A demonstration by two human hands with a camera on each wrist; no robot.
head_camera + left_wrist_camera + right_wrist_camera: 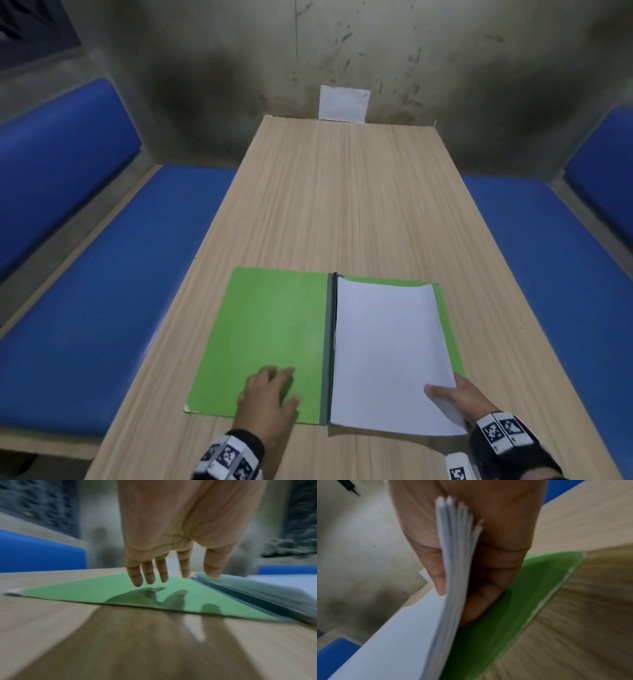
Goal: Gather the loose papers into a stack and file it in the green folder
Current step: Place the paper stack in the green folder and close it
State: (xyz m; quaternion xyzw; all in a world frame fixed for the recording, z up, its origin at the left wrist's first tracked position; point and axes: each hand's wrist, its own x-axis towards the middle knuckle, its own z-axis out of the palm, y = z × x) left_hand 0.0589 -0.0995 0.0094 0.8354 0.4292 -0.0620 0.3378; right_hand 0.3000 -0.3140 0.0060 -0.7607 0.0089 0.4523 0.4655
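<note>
The green folder (267, 335) lies open flat near the table's front edge, its grey spine (328, 342) in the middle. A stack of white papers (387, 356) lies on its right half. My right hand (455, 394) pinches the stack's near right corner, thumb on top and fingers underneath; the right wrist view shows the paper stack (453, 563) fanned between thumb and fingers above the green folder (513, 608). My left hand (270, 387) hovers with straight spread fingers over the left cover; in the left wrist view the left hand (164, 572) is just above the green folder (102, 595), casting a shadow.
The wooden table (342, 205) stretches away to a stained wall. A white sheet (343, 103) leans against that wall at the far edge. Blue benches (85, 308) run along both sides of the table.
</note>
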